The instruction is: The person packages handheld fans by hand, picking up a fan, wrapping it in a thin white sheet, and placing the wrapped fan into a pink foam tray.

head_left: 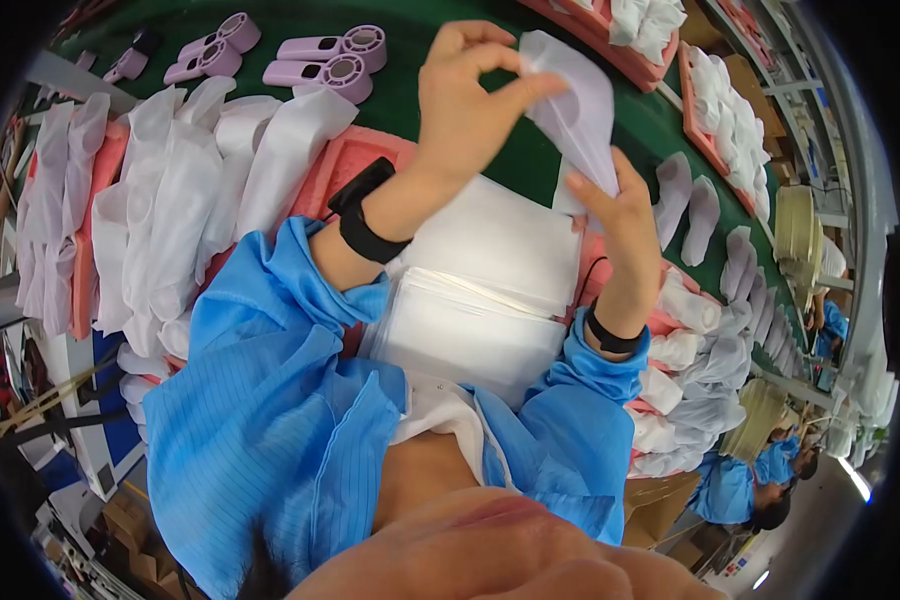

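My left hand (465, 100) pinches the top edge of a thin white pouch (575, 115) held up over the green belt. My right hand (625, 215) grips the same pouch at its lower end. Both wrists wear black bands, and blue sleeves cover my forearms. Right under my hands lies a stack of flat white pouches (480, 290) on a pink foam tray (345, 165).
Several pink handheld devices (325, 60) lie on the green belt (415, 50) at the top left. Filled white pouches (170, 200) pile on the left and more (710, 330) on the right. Pink trays (710, 110) hold others at the top right. People in blue coats (760, 480) work at the lower right.
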{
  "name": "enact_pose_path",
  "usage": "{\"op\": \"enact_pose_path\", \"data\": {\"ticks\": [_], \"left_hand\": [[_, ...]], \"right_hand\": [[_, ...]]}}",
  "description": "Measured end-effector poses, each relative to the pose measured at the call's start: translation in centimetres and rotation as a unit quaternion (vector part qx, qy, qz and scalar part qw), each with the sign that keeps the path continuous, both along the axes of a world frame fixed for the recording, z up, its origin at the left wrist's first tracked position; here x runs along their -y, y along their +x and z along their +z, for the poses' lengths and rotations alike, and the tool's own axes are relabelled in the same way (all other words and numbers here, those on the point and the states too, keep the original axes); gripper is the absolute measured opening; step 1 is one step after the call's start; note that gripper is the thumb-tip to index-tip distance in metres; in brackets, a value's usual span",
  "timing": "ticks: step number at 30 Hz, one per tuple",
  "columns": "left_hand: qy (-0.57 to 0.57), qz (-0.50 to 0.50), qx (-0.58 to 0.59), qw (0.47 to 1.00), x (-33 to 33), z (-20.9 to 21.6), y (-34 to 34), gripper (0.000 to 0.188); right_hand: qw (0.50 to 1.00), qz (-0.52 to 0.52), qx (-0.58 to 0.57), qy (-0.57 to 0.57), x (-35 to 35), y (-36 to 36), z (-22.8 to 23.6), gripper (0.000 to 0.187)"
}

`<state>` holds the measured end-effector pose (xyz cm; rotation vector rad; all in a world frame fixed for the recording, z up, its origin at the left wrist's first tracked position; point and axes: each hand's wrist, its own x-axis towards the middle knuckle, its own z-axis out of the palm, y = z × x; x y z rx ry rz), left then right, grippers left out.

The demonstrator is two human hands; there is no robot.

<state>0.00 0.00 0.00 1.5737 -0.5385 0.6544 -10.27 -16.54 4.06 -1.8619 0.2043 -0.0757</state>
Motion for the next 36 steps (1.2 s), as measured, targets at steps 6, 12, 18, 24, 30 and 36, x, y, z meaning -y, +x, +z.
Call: {"op": "enact_pose_path", "data": {"ticks": [6,12,18,24,30,36], "left_hand": [[0.096,-0.107,-0.071,0.987,3.5,-2.4,-2.5,0.028],[0.378,-0.380,-0.076,0.841,6.5,-6.1,-10.3,0.031],[0.434,-0.329,0.022,0.838,6.3,-8.5,-12.0,0.033],[0.379,-0.300,-0.001,0.875,9.0,-14.8,-13.6,0.031],[-0.025,-0.404,-0.146,0.903,7.9,-12.7,-14.7,0.028],[-0.002,-0.319,-0.152,0.935,6.2,-10.1,-13.8,0.023]], "right_hand": [[0.986,-0.123,-0.077,-0.085,6.0,1.3,-2.1,0.038],[0.930,-0.233,0.044,-0.282,10.4,0.9,-7.4,0.044],[0.969,-0.100,0.116,-0.191,3.6,2.7,-6.5,0.040],[0.939,0.187,0.153,-0.244,-6.8,11.6,-7.8,0.053],[0.933,0.210,0.086,-0.278,-10.4,15.6,-11.7,0.067],[0.948,0.160,0.161,-0.222,-10.3,11.4,-5.2,0.058]]}}
